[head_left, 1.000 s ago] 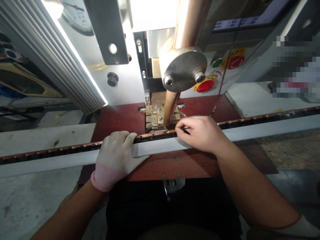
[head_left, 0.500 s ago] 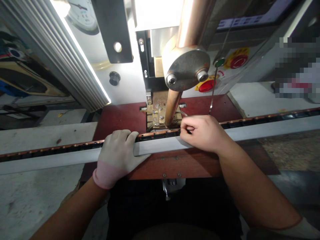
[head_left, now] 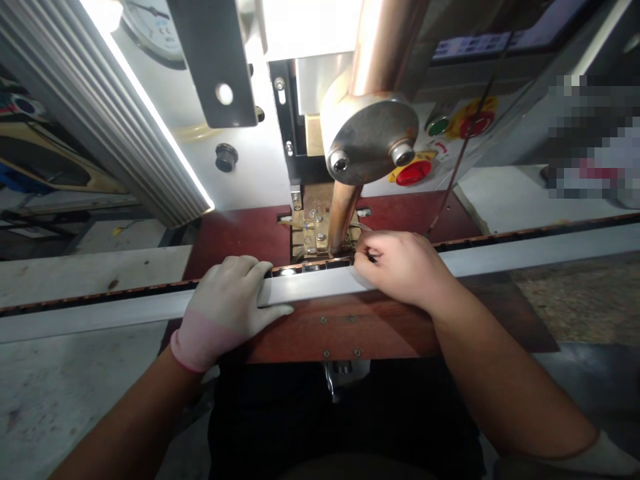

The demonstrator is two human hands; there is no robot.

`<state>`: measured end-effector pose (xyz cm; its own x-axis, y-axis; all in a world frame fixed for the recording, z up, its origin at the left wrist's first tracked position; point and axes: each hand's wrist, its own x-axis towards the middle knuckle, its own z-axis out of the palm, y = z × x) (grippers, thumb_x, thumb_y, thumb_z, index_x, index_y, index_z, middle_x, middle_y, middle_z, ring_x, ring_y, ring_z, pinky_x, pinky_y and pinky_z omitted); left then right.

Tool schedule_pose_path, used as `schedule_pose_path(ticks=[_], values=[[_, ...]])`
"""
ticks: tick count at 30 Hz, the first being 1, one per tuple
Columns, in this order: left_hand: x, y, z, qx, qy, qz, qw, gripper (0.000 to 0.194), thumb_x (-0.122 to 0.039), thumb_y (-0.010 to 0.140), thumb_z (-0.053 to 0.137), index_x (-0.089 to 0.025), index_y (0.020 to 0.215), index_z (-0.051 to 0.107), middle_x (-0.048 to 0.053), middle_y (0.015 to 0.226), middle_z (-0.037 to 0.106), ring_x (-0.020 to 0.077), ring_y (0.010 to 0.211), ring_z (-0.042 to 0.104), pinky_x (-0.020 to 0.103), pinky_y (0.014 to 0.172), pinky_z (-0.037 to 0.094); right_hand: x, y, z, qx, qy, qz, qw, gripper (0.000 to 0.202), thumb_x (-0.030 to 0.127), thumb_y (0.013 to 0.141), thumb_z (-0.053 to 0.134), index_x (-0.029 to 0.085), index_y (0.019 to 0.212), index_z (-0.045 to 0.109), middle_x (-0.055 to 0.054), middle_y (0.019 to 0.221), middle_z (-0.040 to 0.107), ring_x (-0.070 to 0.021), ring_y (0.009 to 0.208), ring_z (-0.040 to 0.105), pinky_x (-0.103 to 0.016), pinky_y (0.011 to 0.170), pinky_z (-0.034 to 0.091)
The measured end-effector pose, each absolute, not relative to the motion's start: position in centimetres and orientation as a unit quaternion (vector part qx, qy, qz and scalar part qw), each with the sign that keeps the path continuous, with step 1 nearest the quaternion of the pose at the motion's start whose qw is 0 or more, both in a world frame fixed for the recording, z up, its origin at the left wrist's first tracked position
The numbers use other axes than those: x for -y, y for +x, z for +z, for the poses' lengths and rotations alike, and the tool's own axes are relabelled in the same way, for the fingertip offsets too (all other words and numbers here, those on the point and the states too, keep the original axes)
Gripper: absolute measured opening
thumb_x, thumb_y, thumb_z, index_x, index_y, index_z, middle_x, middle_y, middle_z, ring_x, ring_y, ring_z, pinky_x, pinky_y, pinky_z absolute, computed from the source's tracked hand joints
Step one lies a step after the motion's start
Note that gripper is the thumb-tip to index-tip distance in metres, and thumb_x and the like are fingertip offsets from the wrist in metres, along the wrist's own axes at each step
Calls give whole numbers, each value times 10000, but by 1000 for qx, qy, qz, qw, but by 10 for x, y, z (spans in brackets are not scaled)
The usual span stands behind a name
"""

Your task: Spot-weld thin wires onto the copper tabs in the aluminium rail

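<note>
- A long grey bar (head_left: 310, 287) lies across the reddish-brown board (head_left: 240, 230), running from the left side of the view to the right; a black strip edged with copper (head_left: 100, 293) follows its far side.
- The left hand (head_left: 223, 303), in a pale glove with a pink cuff, grips the bar, fingers over the top and thumb along the near side.
- The right hand (head_left: 403, 267), bare, rests at the bar's far edge with thumb and forefinger drawn together in a narrow pinch; whether anything is between the tips cannot be told.
- Just beyond the bar, between the two hands, sits a brass-coloured block (head_left: 313, 230) with screws.
- A copper rod (head_left: 344, 217) slants down to it from a round bolted clamp (head_left: 373, 140).
- Farther back, the machine panel carries a red knob (head_left: 413, 172), a green button (head_left: 438, 125) and, at upper left, a dial gauge (head_left: 160, 30).
</note>
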<state>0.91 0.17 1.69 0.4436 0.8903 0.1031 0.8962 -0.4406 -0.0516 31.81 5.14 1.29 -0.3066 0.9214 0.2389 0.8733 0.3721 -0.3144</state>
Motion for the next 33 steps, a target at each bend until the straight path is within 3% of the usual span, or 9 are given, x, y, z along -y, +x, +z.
schedule_pose_path(ticks=[22, 28, 33], values=[[-12, 7, 13, 518, -852, -37, 64, 661, -729, 869, 734, -192, 1253, 701, 159, 1179, 744, 379, 1009, 680, 525, 848, 524, -60, 315, 12, 788, -569, 100, 210, 145, 297, 869, 622, 252, 817, 750, -37, 788, 784, -214, 695, 648, -350, 618, 324], [-11, -10, 14, 515, -855, -51, 29, 689, -710, 883, 728, -180, 1322, 684, 153, 1218, 722, 365, 1083, 663, 514, 933, 525, -58, 318, 13, 784, -578, 108, 198, 175, 309, 888, 615, 255, 866, 781, -39, 843, 803, -225, 738, 686, -345, 631, 351], [-13, -33, 19, 542, -839, -33, 37, 658, -695, 813, 797, -165, 1191, 701, 142, 1081, 715, 352, 984, 650, 500, 877, 524, -56, 319, 12, 787, -566, 114, 215, 195, 318, 904, 611, 246, 883, 791, -47, 884, 818, -234, 780, 716, -349, 660, 390]])
